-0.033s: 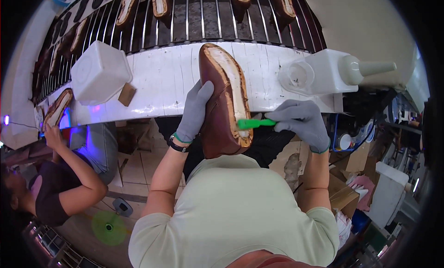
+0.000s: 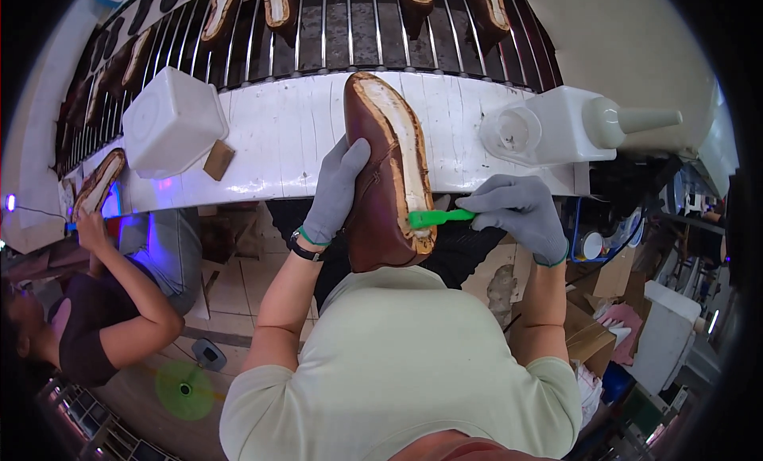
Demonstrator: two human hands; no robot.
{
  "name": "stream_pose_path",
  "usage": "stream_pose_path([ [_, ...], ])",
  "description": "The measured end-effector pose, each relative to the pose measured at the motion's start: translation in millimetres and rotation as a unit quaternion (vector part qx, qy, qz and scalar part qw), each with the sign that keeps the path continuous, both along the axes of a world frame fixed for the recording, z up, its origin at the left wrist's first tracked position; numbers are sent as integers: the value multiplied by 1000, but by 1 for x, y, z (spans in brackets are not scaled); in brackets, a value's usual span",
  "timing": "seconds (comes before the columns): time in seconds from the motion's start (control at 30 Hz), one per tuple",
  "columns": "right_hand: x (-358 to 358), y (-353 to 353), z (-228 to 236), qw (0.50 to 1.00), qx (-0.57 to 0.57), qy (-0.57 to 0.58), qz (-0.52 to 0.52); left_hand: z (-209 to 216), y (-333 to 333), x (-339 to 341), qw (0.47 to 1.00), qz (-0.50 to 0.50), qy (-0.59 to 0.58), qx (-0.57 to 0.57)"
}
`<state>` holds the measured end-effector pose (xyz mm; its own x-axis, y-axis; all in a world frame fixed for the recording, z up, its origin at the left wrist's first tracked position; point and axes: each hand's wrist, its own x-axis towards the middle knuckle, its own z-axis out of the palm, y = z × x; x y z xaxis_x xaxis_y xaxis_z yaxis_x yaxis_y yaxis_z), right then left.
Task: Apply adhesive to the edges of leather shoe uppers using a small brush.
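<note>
A dark brown leather shoe upper (image 2: 370,183) is held bottom side out in front of me, its toe end pointing away. Its underside has a pale middle strip inside a tan, rough border. My left hand (image 2: 337,187), in a grey glove, is closed round the upper's left side, thumb on the leather. In my gloved right hand (image 2: 520,215), the thumb and fingers pinch a green brush (image 2: 441,217). The brush head touches the underside near the heel end; its bristles are hardly visible.
A white bench ledge (image 2: 278,135) borders a rack of metal rollers (image 2: 350,32) carrying more uppers. On the ledge are a white square container (image 2: 171,123), a small brown block (image 2: 218,160) and a white bottle (image 2: 564,123) with a nozzle. At left, a co-worker's hand (image 2: 93,230) holds another upper.
The brush head has shifted very slightly toward the heel end of the underside. Both of my hands stay nearly where they were, still holding the upper and the brush.
</note>
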<state>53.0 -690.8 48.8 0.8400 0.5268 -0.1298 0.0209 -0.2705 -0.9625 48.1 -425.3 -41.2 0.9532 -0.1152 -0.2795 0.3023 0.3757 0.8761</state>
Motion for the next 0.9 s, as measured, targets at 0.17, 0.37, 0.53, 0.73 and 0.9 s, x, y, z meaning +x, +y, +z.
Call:
stream_pose_path([
  [0.17, -1, 9, -2, 998, -46, -24, -32, 11, 2, -1, 1000, 3, -16, 7],
  [0.37, 10, 17, -10, 990, -81, -74, -88, 19, 1, -3, 998, -10, -49, 44],
  [0.53, 24, 27, -11, 984, -89, -120, -99, 19, 2, -3, 993, -17, -73, 95],
  [0.73, 41, 33, -11, 978, -71, -163, -111, 19, 4, -3, 972, -47, -121, 197],
  [0.9, 56, 37, -9, 975, -69, -180, -112, 25, 4, -5, 918, -67, -171, 352],
])
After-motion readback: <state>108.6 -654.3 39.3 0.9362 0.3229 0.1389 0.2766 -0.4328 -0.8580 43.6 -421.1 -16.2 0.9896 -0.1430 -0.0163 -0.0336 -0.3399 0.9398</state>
